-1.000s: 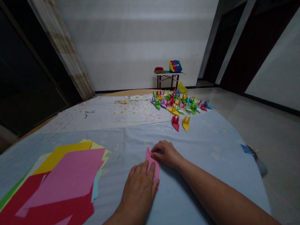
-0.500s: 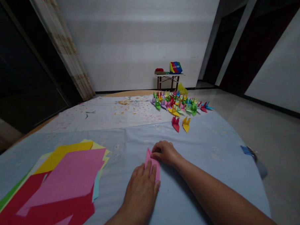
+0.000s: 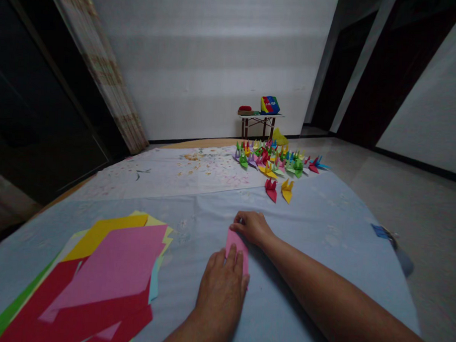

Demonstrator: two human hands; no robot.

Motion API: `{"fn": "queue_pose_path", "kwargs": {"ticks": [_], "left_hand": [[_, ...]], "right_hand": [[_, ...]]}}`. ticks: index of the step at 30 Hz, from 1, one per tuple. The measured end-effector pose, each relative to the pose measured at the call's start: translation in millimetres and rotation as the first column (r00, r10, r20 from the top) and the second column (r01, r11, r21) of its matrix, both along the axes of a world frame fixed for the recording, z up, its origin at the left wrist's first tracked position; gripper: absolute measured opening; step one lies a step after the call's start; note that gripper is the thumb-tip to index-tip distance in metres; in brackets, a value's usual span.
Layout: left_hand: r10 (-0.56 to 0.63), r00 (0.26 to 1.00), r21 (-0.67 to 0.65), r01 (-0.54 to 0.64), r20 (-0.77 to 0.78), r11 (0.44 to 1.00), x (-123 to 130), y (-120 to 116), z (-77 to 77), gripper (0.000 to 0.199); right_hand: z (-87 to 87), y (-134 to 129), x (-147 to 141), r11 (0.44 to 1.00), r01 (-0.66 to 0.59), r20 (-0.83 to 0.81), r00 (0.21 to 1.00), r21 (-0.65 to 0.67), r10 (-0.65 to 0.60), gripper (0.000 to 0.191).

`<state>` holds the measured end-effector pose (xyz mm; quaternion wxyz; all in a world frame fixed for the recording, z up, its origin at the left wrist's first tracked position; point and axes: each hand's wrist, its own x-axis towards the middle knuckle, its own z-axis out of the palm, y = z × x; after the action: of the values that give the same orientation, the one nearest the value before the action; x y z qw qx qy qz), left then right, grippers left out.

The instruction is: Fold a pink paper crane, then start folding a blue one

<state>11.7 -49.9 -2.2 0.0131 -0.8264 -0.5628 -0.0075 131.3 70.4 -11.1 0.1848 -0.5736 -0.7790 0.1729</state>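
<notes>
A small folded piece of pink paper (image 3: 237,240) lies on the light blue tablecloth (image 3: 298,295). My left hand (image 3: 223,286) rests on its lower part with the fingers laid flat over it, hiding some of the paper. At the paper's upper tip, my right hand (image 3: 251,226) is closed, thumb and index finger together at the edge. To the left is a loose pile of coloured sheets, with a pink sheet (image 3: 118,264) on top of red and yellow ones.
A red paper crane (image 3: 271,189) and a yellow paper crane (image 3: 287,190) stand beyond my right hand. Several more cranes (image 3: 264,157) crowd the table's far right. A small side table (image 3: 261,115) against the wall bears a colourful box (image 3: 270,105).
My right hand's fingertips have moved up to the paper's tip, and the crease line seen there before no longer shows. The whole view has shifted slightly.
</notes>
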Motion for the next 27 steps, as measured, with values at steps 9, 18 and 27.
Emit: {"fn": "queue_pose_path", "kwargs": {"ticks": [9, 18, 27], "left_hand": [[0.004, 1.0, 0.01, -0.004, 0.011, 1.0, 0.4, -0.9, 2.9, 0.043], [0.032, 0.999, 0.05, -0.033, 0.032, 0.998, 0.2, -3.5, -2.8, 0.044], [0.021, 0.999, 0.043, -0.019, -0.047, 0.999, 3.5, -3.0, -2.1, 0.044]], "right_hand": [[0.5, 8.8, -8.7, 0.996, 0.087, -0.037, 0.995, -0.007, -0.088, 0.024], [4.9, -2.3, -3.4, 0.998, 0.009, -0.018, 1.0, -0.06, -0.01, 0.036], [1.7, 7.9, -9.9, 0.998, 0.065, 0.037, 0.997, -0.024, -0.065, 0.028]]}}
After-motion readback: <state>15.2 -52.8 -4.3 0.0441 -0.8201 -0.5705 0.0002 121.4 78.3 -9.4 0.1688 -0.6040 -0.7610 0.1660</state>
